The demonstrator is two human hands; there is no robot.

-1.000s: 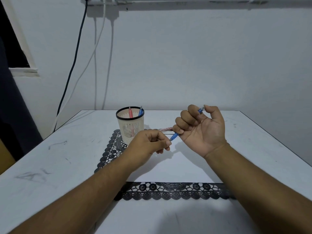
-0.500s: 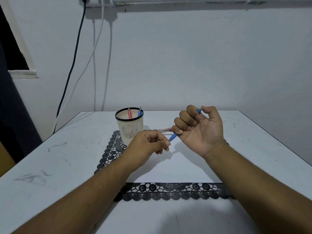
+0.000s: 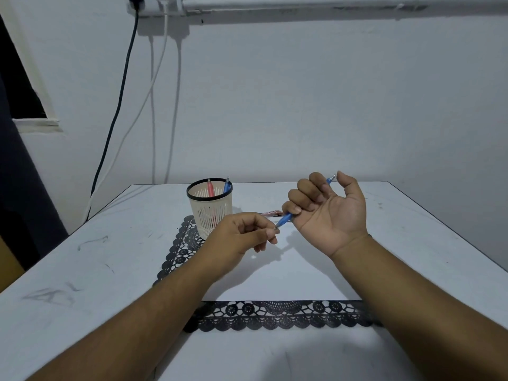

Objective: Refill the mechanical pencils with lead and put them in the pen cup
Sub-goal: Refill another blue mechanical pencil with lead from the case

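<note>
The right hand (image 3: 327, 213) is curling its fingers round a blue pencil (image 3: 286, 219), palm up, the pencil running slantwise through the fist with one end poking out near the thumb and the other pointing down toward the left hand (image 3: 242, 237). The left hand is pinching something tiny at that lower end, thumb and forefinger pressed together; whether it is a lead or a cap is too small to tell. Both hands are hovering above a white sheet (image 3: 288, 273) lying on a black lace mat (image 3: 275, 314). Just behind the hands a reddish item (image 3: 272, 213), perhaps a lead case, is lying on the sheet. The cup (image 3: 210, 207) is standing on the mat's far left corner, already holding a red and a blue pencil.

The likely risk: a thin lead snapping or slipping from the pinch if it is meeting the opening at an angle, then vanishing into the lace.
</note>
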